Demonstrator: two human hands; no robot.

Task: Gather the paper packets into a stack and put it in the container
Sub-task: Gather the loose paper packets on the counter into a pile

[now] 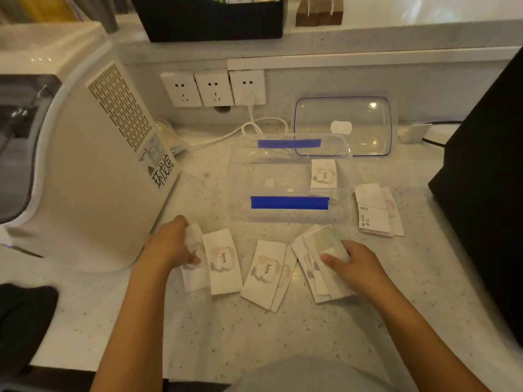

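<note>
White paper packets printed "love." lie along the counter's front. My left hand (172, 244) grips the leftmost packet (195, 274), beside another packet (223, 261). Two overlapping packets (266, 274) lie in the middle. My right hand (353, 264) is closed on a fanned bunch of packets (314, 264). A small pile of packets (373, 210) lies face down to the right of the clear container (288, 216) with blue latches. One packet (323, 174) lies inside the container at its right end.
The container's clear lid (343, 127) leans against the back wall. A white appliance (93, 154) stands at the left, close to my left hand. A black box (486, 176) stands at the right. A white cable (254, 128) runs from wall sockets (213, 87).
</note>
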